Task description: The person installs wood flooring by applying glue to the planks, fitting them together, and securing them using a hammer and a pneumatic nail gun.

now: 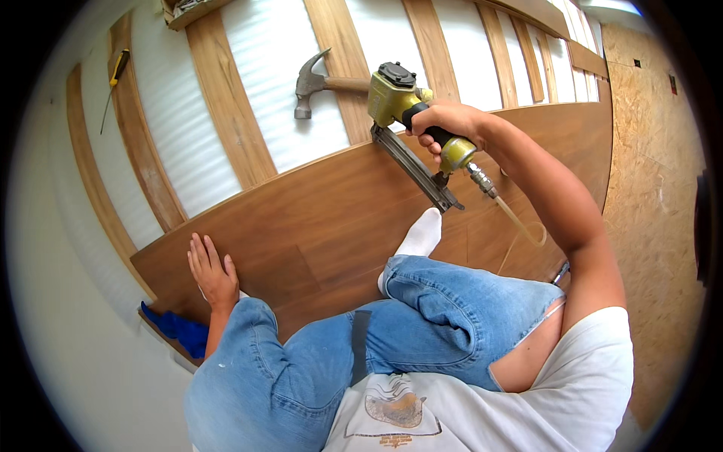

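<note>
My right hand (448,129) grips the black handle of a green pneumatic nailer (391,100), whose dark magazine angles down toward my white-socked foot; its nose meets the far edge of the brown floorboards (316,211). A hose (518,220) hangs from the handle's fitting. My left hand (215,275) lies with fingers apart on the boards at the left. A claw hammer (309,87) lies on the battens and white foam just beyond, left of the nailer.
Wooden battens (218,98) cross the white foam underlay. A yellow-handled screwdriver (117,71) lies far left, a box (184,11) at the top. Blue cloth (177,330) is by my left knee. A pale wall curves along the left; chipboard (648,226) runs along the right.
</note>
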`<move>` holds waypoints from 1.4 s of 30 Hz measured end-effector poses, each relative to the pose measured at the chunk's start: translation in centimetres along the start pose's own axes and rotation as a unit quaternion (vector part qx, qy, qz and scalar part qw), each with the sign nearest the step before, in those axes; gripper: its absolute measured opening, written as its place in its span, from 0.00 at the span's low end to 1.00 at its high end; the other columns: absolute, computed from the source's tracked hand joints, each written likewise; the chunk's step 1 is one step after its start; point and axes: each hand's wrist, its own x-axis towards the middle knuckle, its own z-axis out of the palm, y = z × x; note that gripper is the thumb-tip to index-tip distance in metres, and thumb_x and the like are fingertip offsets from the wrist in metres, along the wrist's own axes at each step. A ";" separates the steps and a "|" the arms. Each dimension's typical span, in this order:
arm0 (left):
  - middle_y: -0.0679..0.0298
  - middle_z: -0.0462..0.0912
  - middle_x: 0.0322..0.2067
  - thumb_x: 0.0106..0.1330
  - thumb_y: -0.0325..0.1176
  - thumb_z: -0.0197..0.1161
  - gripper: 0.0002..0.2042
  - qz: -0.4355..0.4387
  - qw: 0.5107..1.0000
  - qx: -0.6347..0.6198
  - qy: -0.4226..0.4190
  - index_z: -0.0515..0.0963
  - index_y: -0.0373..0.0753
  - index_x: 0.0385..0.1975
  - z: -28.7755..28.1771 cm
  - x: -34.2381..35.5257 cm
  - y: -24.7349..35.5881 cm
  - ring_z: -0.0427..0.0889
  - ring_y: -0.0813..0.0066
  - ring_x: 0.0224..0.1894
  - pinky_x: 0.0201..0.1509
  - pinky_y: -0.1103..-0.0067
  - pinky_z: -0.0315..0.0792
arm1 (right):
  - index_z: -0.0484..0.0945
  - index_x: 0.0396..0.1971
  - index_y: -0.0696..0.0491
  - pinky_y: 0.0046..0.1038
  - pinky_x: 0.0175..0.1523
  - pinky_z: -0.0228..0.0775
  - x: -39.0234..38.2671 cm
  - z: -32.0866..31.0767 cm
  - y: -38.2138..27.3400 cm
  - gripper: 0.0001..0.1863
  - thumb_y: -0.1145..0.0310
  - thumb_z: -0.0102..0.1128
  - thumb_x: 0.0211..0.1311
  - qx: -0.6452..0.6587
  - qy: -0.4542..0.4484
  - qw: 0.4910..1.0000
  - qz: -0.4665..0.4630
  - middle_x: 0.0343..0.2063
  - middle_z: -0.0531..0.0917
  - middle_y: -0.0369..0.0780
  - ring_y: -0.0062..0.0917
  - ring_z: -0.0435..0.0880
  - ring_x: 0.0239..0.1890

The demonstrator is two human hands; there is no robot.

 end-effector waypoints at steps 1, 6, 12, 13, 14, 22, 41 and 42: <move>0.49 0.55 0.77 0.68 0.32 0.61 0.34 0.000 1.000 0.003 0.000 0.61 0.37 0.75 0.1 0.1 0.0 0.57 0.48 0.77 0.80 0.56 0.51 | 0.75 0.34 0.58 0.30 0.27 0.81 0.0 -0.1 0.1 0.08 0.71 0.59 0.58 -0.002 -0.003 1.000 -0.002 0.19 0.76 0.34 0.18 0.76 0.17; 0.50 0.54 0.78 0.71 0.33 0.58 0.33 -0.002 1.000 0.025 -0.006 0.59 0.36 0.76 0.6 -0.2 -0.1 0.55 0.50 0.78 0.80 0.57 0.50 | 0.75 0.38 0.59 0.29 0.27 0.80 0.2 -1.5 1.0 0.11 0.70 0.58 0.58 -0.006 -0.020 1.000 -0.013 0.18 0.74 0.34 0.18 0.75 0.16; 0.48 0.56 0.77 0.72 0.34 0.60 0.31 -0.001 0.999 0.034 -0.026 0.62 0.34 0.74 0.4 0.0 -0.3 0.58 0.48 0.77 0.80 0.58 0.52 | 0.74 0.28 0.58 0.29 0.27 0.81 -0.3 -1.9 1.6 0.07 0.70 0.57 0.59 0.000 -0.028 0.999 -0.023 0.18 0.77 0.36 0.19 0.78 0.17; 0.48 0.56 0.77 0.72 0.35 0.60 0.31 -0.005 0.999 0.034 -0.031 0.62 0.34 0.73 0.2 0.0 -0.6 0.58 0.49 0.77 0.80 0.59 0.52 | 0.73 0.24 0.58 0.29 0.27 0.80 -0.7 -1.3 1.6 0.09 0.69 0.58 0.59 -0.017 -0.015 0.998 -0.057 0.17 0.77 0.36 0.21 0.79 0.17; 0.49 0.57 0.76 0.73 0.35 0.58 0.30 -0.006 0.999 0.032 -0.039 0.63 0.34 0.73 0.0 0.3 -1.1 0.58 0.50 0.77 0.80 0.59 0.52 | 0.72 0.26 0.57 0.29 0.28 0.80 -1.8 -1.2 1.5 0.09 0.68 0.59 0.60 -0.041 -0.018 0.994 -0.097 0.18 0.78 0.37 0.22 0.79 0.18; 0.55 0.59 0.77 0.82 0.41 0.43 0.24 -0.074 0.978 -0.063 -0.184 0.66 0.39 0.73 -4.0 1.9 -1.5 0.58 0.61 0.78 0.80 0.63 0.50 | 0.48 0.78 0.59 0.33 0.58 0.73 -9.8 -3.5 13.2 0.52 0.66 0.71 0.59 -0.086 0.082 0.933 -0.340 0.55 0.80 0.51 0.32 0.81 0.55; 0.53 0.71 0.68 0.78 0.37 0.55 0.20 -0.135 0.964 -0.135 -0.184 0.74 0.40 0.66 -3.6 3.3 -4.9 0.70 0.59 0.71 0.73 0.67 0.64 | 0.68 0.58 0.63 0.24 0.35 0.76 -13.8 -5.4 28.3 0.25 0.74 0.62 0.63 0.251 0.227 0.895 -0.291 0.31 0.79 0.37 0.17 0.80 0.29; 0.48 0.77 0.62 0.76 0.36 0.59 0.18 -0.140 0.973 -0.141 -0.119 0.78 0.39 0.63 -2.3 3.1 -5.0 0.76 0.57 0.66 0.71 0.64 0.67 | 0.70 0.54 0.62 0.24 0.34 0.76 -13.5 -6.5 26.9 0.22 0.72 0.63 0.63 0.246 0.203 0.903 -0.287 0.30 0.79 0.37 0.18 0.80 0.28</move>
